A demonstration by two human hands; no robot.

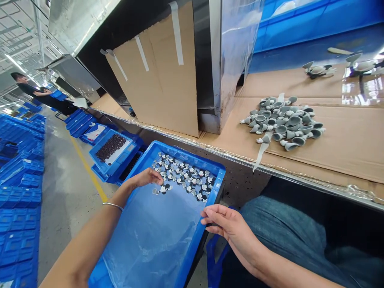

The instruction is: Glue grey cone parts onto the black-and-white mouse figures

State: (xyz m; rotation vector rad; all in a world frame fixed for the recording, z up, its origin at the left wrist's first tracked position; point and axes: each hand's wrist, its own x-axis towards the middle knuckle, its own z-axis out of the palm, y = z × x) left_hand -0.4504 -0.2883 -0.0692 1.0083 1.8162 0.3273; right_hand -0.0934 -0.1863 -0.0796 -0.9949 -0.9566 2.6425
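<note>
My left hand (149, 177) reaches over a blue plastic tray (220, 176), its thumb and fingers pinched at a small black-and-white figure piece (164, 188). The piece is low over the clear plastic sheet (150, 232) in the tray; whether it touches the sheet I cannot tell. Beyond it, rows of similar black-and-white pieces (186, 172) lie at the tray's far end. My right hand (223, 220) hovers by the tray's right rim, fingers loosely bent and apart, with nothing visible in it.
A heap of grey cup-shaped parts (285, 122) lies on the cardboard-covered bench (345, 140) at right. Two figure pieces (319, 71) sit farther back. A cardboard flap (162, 76) hangs from a machine. Stacked blue crates (21, 192) and a person (39, 94) are at left.
</note>
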